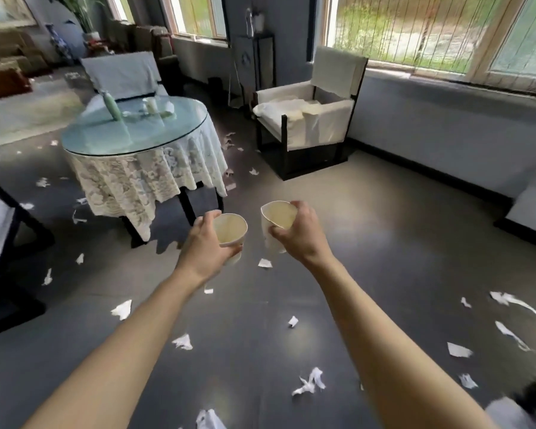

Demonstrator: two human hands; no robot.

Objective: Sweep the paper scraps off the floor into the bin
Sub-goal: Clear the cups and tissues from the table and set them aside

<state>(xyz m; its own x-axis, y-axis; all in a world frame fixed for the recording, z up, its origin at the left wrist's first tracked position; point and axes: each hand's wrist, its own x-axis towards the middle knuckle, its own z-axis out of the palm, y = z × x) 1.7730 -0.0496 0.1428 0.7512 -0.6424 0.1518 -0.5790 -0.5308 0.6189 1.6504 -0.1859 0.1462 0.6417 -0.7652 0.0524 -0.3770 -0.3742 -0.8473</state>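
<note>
Both arms reach forward, hands held above the floor (pixel 384 243).

Left hand (pixel 209 243): you grip a white paper cup (pixel 231 229) from its left side, fingers curled over the far rim and thumb under the near wall. Mouth faces up and toward you; the inside looks pale and bare.

Right hand (pixel 297 233): you grip a second paper cup (pixel 274 221) from its right side, thumb on the near rim. It tilts, mouth turned up and leftward, and the rim looks squeezed out of round.

The two cups are near each other but apart.

Paper scraps (pixel 310 382): white torn bits lie scattered over the dark floor.
- One small bit lies in line just below the gap between the cups.
- Several lie between your forearms.
- A looser cluster sits at lower right.
- More lie along the left side and around the foot of the bench (pixel 136 131).

Bench: round, glass-topped, draped with a white lace cloth (pixel 143 181), ahead and left of your left hand. A pale green bottle (pixel 112 106) and a few small items stand on it; they are too blurred to name.

A white cushioned armchair (pixel 310 119) with a dark frame stands under the windows, ahead of your right hand.
</note>
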